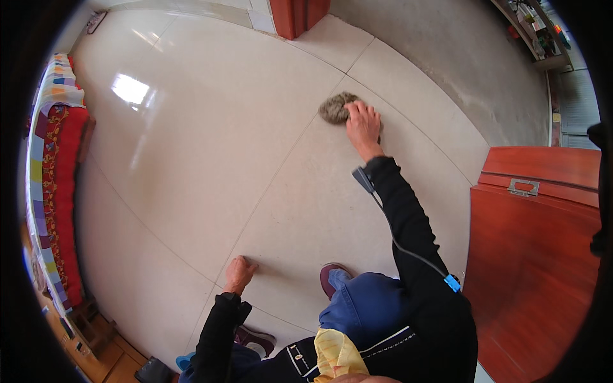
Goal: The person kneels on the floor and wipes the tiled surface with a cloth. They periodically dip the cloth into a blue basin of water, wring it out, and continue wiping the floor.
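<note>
A crumpled grey-brown rag (337,108) lies on the tiled floor in the far middle of the view. My right hand (363,128) reaches out to it, fingers closed over its right side and pressing it down. Much nearer, at the lower left, my left hand (240,274) hovers above or touches the floor with its fingers curled in. I see nothing in it, though its palm side is hidden.
Glossy beige tiles (191,159) make up the floor. On the right stands a red wooden door (523,268); a red post (297,16) is at the far side. A bed or bench with a colourful cover (64,204) runs along the left. My shoe (333,278) is close by.
</note>
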Tool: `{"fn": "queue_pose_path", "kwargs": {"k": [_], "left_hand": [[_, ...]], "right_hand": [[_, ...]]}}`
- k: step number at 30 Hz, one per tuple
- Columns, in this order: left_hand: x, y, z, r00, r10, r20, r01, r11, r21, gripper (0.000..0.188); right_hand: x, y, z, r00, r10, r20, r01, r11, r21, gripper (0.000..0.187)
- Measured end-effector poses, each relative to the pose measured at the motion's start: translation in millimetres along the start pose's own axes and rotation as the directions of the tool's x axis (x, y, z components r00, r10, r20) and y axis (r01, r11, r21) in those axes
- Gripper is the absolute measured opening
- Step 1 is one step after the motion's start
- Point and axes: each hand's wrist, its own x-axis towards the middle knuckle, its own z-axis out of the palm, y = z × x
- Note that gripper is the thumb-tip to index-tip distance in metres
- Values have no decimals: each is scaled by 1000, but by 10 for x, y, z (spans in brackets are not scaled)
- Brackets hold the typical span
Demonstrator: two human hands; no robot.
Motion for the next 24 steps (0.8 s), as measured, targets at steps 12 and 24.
{"fn": "queue_pose_path", "kwargs": {"k": [12, 24], "left_hand": [[93, -99, 27, 999, 35, 42, -35, 999, 9, 37], [172, 1320, -580, 894, 404, 196, -407, 913, -25, 27]], "right_hand": [[-1223, 283, -647, 947, 20, 321, -195, 830, 523, 30], [-1238, -355, -391, 963, -180, 202, 99, 929, 357, 42]]}}
